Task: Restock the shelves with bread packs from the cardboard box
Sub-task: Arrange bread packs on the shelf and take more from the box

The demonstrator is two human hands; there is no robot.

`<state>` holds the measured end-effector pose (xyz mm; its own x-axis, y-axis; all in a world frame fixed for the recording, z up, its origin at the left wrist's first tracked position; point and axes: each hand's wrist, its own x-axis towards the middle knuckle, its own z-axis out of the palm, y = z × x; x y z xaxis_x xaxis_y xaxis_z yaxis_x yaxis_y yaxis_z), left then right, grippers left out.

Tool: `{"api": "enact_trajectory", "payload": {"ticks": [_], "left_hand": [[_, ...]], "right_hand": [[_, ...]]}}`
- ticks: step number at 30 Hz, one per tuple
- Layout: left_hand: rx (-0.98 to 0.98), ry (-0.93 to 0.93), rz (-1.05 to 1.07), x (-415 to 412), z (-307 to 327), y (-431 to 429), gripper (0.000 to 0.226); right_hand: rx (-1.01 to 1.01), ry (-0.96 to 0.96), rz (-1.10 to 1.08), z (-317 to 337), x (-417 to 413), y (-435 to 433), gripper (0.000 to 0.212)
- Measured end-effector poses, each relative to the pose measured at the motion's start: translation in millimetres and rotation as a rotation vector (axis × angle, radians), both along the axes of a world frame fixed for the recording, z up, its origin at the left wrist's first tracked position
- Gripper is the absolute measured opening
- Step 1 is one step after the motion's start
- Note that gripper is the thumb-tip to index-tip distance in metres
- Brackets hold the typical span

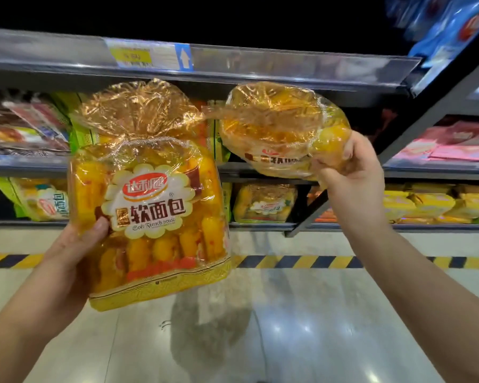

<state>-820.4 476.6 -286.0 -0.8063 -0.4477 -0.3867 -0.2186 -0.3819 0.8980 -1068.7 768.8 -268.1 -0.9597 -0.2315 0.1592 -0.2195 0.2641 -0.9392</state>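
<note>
My left hand (75,244) grips the lower left edge of a yellow bread pack (150,205), held upright with its label facing me. In my right hand (349,172) a second bread pack (282,128) is pinched by its lower right corner and tipped top-first toward the middle shelf (260,168). That pack hangs just under the upper shelf's edge (288,67). More packs of the same bread (264,204) lie on the lower shelf. The cardboard box is out of view.
Pink packs (454,145) fill the right shelf unit, yellow packs (432,205) lie below them. Green-edged packs (36,200) sit at the lower left. A black diagonal bracket (310,211) braces the shelf. Yellow-black hazard tape (315,261) runs along the glossy floor.
</note>
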Motion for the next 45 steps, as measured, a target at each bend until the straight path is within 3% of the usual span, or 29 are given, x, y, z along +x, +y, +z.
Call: {"api": "enact_trajectory", "payload": {"ticks": [4,9,14,17,20,23,27,33,36,39,40,43,45], "left_hand": [[0.015,0.005,0.066,-5,-7,-1,0.052],[0.017,0.015,0.077,-13,-10,1,0.048],[-0.012,0.027,-0.011,-19,-16,1,0.091],[-0.007,0.034,-0.016,-24,-20,2,0.094],[0.011,0.011,-0.014,-28,-21,3,0.1],[0.015,-0.006,-0.01,-30,-23,0,0.103],[0.002,-0.018,-0.007,-32,-24,-2,0.104],[0.024,-0.027,-0.027,-34,-25,4,0.105],[0.039,-0.035,-0.02,-33,-24,7,0.108],[0.038,-0.042,-0.024,-35,-20,13,0.108],[0.033,-0.043,-0.029,-36,-19,14,0.108],[0.021,-0.025,-0.048,-40,-17,21,0.105],[0.014,-0.017,-0.06,-45,-16,28,0.102]], "right_hand": [[0.049,0.055,-0.039,-9,-21,-17,0.047],[0.185,-0.04,-0.093,-31,-43,-34,0.049],[0.286,-0.164,-0.15,-43,-76,-41,0.02],[0.297,-0.255,-0.212,-43,-102,-48,0.028],[0.333,-0.335,-0.198,-46,-113,-55,0.019],[0.348,-0.383,-0.213,-49,-131,-63,0.059],[0.476,-0.367,-0.181,-55,-150,-72,0.078],[0.411,-0.473,-0.169,-58,-150,-75,0.082],[0.173,-0.493,-0.287,-67,-142,-69,0.058],[0.06,-0.517,-0.292,-59,-144,-74,0.023],[0.078,-0.516,-0.273,-54,-146,-79,0.023],[0.213,-0.474,-0.209,-47,-144,-80,0.051],[0.209,-0.485,-0.208,-48,-135,-68,0.059]]}}
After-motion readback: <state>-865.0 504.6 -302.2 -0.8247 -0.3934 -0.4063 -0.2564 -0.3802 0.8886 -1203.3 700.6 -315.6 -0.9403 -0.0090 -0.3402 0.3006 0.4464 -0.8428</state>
